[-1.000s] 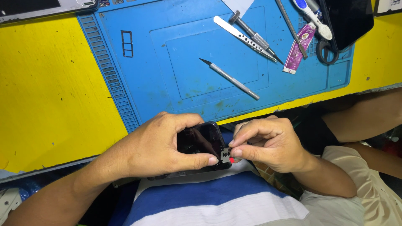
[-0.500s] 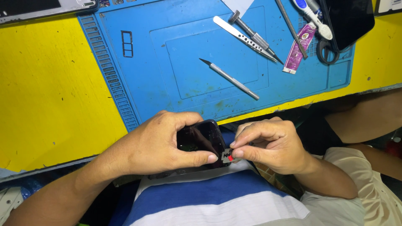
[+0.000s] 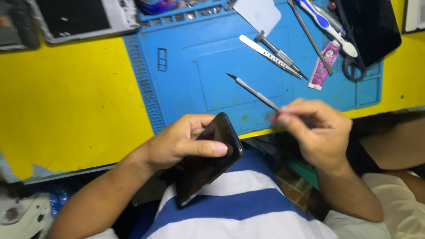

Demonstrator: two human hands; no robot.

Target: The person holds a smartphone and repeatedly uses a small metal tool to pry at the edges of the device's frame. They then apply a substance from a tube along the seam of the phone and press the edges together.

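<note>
**Phone in our left hand, small red part in our right**

We are looking down from above at our own two hands in front of a yellow table (image 3: pixel 66 102). Our left hand (image 3: pixel 177 139) is gripping a black phone (image 3: pixel 208 159), thumb lying across its dark face and fingers wrapped behind, so the fingers are clamped on the phone. The phone is tilting, its top end pointing up toward the table edge and its lower end hanging over our striped shirt (image 3: pixel 239 203), off the table.

Our right hand (image 3: pixel 316 132) is hovering just to the right of the phone, apart from it, over the near edge of the table. Its fingers are pinching together on a small red part (image 3: pixel 275 118) at the fingertips; the hand is blurred, so we cannot tell what the part is.

A blue mat (image 3: pixel 186 84) is lying on the table. On it, a thin metal pick (image 3: pixel 252 90) is running diagonally, its lower end reaching our right fingertips; we cannot tell whether they are touching it. Farther back, tweezers (image 3: pixel 272 55) are lying near a pink tube (image 3: pixel 324 64), a toothbrush (image 3: pixel 327 24) and a dark screen panel (image 3: pixel 372 26). A white card (image 3: pixel 259 15) is sitting at the mat's far edge.
</note>
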